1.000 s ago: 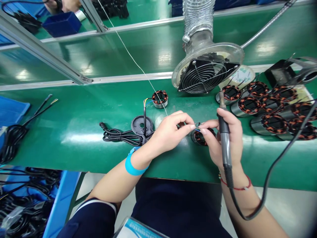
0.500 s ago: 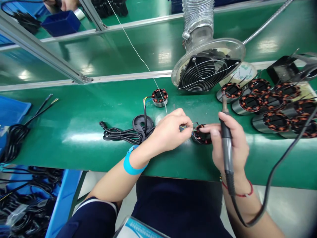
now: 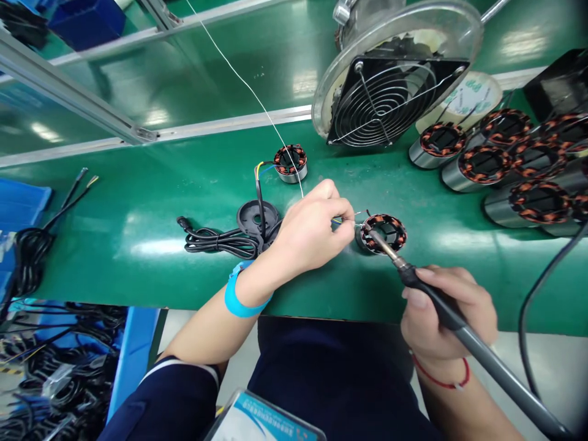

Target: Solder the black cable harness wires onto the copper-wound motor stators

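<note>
My right hand [image 3: 450, 309] is closed around a soldering iron [image 3: 441, 300], whose tip rests at the left rim of a copper-wound motor stator [image 3: 395, 231]. My left hand [image 3: 316, 229] pinches thin coloured wires [image 3: 337, 220] at that same rim. A white strand, which looks like solder wire [image 3: 250, 89], runs down from above to my left hand. Left of that hand lie a round black cover [image 3: 248, 215] and a bundled black cable [image 3: 215, 241]. A second stator [image 3: 291, 165], with coloured wires joined to it, stands behind.
A fume extractor fan [image 3: 379, 113] hangs over the back of the green bench [image 3: 138, 208]. Several stators [image 3: 484, 166] stand at the right. A cable coil [image 3: 32, 257] lies at the far left, and a blue bin of cables [image 3: 133, 355] sits below the bench edge.
My right hand has turned and moved down, bringing the iron from upright to slanted, its tip now at the stator. My left hand keeps its pinch. The view has shifted slightly.
</note>
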The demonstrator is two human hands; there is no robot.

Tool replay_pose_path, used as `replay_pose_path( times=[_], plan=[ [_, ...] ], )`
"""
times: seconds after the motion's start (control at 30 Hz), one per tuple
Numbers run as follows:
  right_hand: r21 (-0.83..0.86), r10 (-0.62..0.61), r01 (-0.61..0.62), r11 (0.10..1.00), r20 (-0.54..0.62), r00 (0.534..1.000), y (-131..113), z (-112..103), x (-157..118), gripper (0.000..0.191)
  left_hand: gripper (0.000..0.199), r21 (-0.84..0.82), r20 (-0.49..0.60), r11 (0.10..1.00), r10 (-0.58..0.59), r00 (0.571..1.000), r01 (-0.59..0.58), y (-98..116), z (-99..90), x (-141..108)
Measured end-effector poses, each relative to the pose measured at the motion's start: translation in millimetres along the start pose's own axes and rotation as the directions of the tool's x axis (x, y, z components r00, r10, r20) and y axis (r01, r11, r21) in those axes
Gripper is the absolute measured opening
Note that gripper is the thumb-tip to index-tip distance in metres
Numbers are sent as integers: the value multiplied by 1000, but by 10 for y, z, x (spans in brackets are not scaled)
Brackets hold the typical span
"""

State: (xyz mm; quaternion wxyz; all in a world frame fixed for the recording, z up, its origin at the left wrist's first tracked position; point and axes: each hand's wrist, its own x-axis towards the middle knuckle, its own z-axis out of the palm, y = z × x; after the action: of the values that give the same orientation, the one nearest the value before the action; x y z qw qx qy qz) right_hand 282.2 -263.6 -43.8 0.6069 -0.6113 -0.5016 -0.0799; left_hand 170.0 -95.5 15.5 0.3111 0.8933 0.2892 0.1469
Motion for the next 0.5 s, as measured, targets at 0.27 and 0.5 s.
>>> replay_pose_path(
  times=[0.27,0.5],
  plan=[
    [-4,-16,16,1000,40,999,-26,19,18,26,12,-19,-8,1000,21,1000,-21,-8,6,0],
    [-4,-3,4,1000,24,1000,-4,20,-6,27,13,-54,-30,998,19,999,-21,-14,-2,-1]
  ],
)
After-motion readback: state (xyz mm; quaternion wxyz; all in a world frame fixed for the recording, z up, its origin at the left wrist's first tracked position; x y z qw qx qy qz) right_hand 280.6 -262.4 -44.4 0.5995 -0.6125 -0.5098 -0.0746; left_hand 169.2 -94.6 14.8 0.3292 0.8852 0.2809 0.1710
